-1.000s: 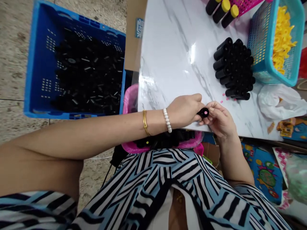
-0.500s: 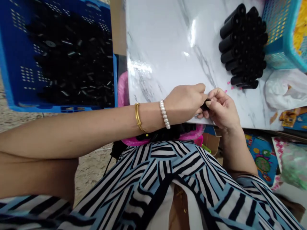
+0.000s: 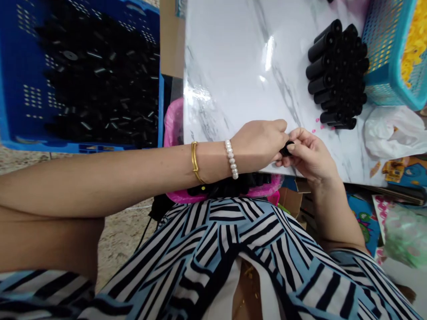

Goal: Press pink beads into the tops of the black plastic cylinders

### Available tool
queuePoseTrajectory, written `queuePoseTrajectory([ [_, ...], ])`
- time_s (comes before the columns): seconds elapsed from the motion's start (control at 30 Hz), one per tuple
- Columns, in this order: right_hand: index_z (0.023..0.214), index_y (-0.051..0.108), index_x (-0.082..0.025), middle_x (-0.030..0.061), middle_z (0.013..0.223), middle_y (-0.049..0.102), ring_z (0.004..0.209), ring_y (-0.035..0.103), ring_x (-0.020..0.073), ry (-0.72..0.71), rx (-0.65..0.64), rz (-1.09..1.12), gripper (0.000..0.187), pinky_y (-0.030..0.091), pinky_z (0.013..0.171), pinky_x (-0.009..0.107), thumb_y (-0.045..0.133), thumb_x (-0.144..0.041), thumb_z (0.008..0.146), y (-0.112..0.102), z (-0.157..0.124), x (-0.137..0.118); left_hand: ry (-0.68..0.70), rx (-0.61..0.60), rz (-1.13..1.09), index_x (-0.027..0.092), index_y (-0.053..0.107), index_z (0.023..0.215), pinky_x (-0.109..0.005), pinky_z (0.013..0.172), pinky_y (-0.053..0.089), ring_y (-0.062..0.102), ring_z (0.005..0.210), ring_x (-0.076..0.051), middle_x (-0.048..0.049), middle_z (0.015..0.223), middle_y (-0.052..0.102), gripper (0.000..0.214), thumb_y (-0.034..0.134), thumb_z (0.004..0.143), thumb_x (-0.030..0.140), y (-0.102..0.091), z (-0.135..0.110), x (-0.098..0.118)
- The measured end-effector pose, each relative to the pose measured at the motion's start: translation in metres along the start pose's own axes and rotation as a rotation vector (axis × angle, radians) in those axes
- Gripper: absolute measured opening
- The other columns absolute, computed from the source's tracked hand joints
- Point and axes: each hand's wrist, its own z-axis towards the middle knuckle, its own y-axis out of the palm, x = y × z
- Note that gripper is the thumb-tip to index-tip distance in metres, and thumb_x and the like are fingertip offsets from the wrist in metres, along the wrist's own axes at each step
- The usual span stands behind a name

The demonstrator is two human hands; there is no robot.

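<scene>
Head view: two hands (image 3: 258, 146) clamped on one black tube (image 3: 286, 149); one teal basket (image 3: 382, 86).

Bench (image 3: 230, 53): white, grey-veined, glossy; it bears black tubes (image 3: 338, 73), clustered; teal basket (image 3: 382, 51), right of the tubes; white plastic bag (image 3: 388, 135), below right of them; pink bits (image 3: 317, 120), just below them.
</scene>
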Motion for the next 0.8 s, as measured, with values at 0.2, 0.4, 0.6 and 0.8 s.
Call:
queuePoseTrajectory([
  [0.2,0.083,0.049,-0.023,-0.012,0.057,0.057,0.041,0.059,0.0096,0.051,-0.038,-0.032,0.043,0.064,0.057,0.035,0.089,-0.034,0.07,-0.003,0.015,-0.005,-0.03,-0.041,0.012,0.018,0.075,0.102,-0.031,0.065,0.045,0.063,0.082,-0.019,-0.0058,0.1,0.067,0.02,0.069,0.088,0.03,-0.002,0.007,-0.002],
  [0.4,0.093,0.053,-0.023,-0.007,0.062,0.064,0.051,0.063,0.0117,-0.088,-0.108,-0.112,0.045,0.052,0.051,0.023,0.086,-0.048,0.074,0.004,-0.009,0.016,0.179,-0.038,0.087,0.014,0.069,0.109,-0.036,0.076,0.052,0.063,0.085,-0.023,-0.0085,0.095,0.066,0.029,0.065,0.084,0.028,-0.008,-0.022,0.01],
  [0.6,0.089,0.06,-0.025,-0.0071,0.06,0.053,0.053,0.049,0.0116,-0.442,0.107,-0.463,0.02,0.043,0.053,0.026,0.078,-0.035,0.084,0.05,-0.052,0.08,0.413,-0.069,0.413,0.018,0.067,0.095,-0.04,0.074,0.05,0.061,0.086,-0.025,-0.0088,0.094,0.067,0.009,0.061,0.089,0.019,0.019,-0.092,0.027],
  [0.8,0.083,0.066,-0.024,-0.0025,0.061,0.063,0.051,0.057,0.0153,-0.515,0.444,-0.271,0.014,0.045,0.051,0.03,0.071,-0.035,0.09,0.028,-0.069,0.088,0.236,0.035,0.102,0.019,0.06,0.107,-0.04,0.082,0.052,0.06,0.088,-0.024,-0.0079,0.095,0.065,0.036,0.064,0.088,0.049,-0.022,-0.037,0.021],
])
